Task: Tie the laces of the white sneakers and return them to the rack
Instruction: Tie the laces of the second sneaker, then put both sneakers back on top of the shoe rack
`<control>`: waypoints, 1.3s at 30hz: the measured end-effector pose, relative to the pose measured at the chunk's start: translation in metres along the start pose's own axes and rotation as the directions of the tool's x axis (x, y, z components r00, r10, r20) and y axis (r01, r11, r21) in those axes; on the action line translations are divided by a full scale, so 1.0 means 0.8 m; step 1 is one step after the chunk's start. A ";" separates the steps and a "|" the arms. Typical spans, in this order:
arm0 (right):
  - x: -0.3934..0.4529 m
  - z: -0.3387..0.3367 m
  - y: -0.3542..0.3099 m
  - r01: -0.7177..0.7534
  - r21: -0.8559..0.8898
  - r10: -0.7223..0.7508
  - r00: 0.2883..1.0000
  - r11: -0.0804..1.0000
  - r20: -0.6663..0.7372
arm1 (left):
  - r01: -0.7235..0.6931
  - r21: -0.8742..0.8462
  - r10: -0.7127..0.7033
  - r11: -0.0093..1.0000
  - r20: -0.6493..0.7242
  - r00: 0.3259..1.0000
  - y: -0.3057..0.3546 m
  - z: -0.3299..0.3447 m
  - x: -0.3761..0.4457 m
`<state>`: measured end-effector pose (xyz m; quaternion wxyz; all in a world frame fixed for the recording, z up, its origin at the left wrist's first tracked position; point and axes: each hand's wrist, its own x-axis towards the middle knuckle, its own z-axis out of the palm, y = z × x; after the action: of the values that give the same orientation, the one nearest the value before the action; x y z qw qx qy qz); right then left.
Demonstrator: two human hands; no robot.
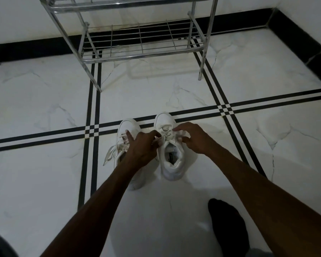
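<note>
Two white sneakers stand side by side on the floor, toes pointing away from me. The right sneaker (171, 164) has its laces gathered near the tongue. My left hand (144, 145) pinches a lace of that shoe at its left side, reaching across the left sneaker (127, 127), whose loose laces trail to the left. My right hand (195, 138) hovers over the right sneaker's laces with its fingers curled; whether it grips a lace is blurred. The metal shoe rack (143, 52) stands beyond the shoes against the wall, its lower shelf bare.
White marble floor tiles with black stripe borders surround the shoes. A black skirting runs along the wall behind the rack. My dark-socked foot (228, 225) rests at the lower right, and a dark shape sits in the bottom left corner.
</note>
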<state>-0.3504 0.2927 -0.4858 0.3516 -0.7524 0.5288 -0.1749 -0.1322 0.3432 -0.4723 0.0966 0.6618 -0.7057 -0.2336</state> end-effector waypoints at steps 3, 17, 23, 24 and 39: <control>-0.003 0.005 -0.009 0.034 -0.068 -0.036 0.999 0.997 -0.028 | -0.002 0.042 0.005 0.999 -0.056 0.998 -0.003 0.005 0.003; -0.013 0.027 -0.007 0.086 -0.263 -0.122 0.985 0.961 -0.123 | 0.068 0.065 -0.056 0.996 -0.174 0.983 -0.004 0.017 -0.002; -0.015 0.037 0.001 -0.073 -0.043 0.067 0.990 0.996 -0.127 | 0.002 0.107 0.018 0.994 -0.190 0.982 -0.009 0.007 -0.013; -0.016 0.034 -0.003 -0.131 0.046 0.135 0.987 0.990 -0.082 | -0.005 0.104 0.028 0.995 -0.214 0.976 -0.012 0.000 -0.016; -0.028 0.049 -0.030 -0.245 0.107 0.241 0.969 0.964 0.049 | 0.146 -0.449 -0.217 0.882 -0.112 0.970 -0.100 -0.028 -0.105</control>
<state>-0.3175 0.3315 -0.4935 0.4213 -0.6640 0.6001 -0.1465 -0.0427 0.4195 -0.4750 0.2761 0.7030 -0.5601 -0.3405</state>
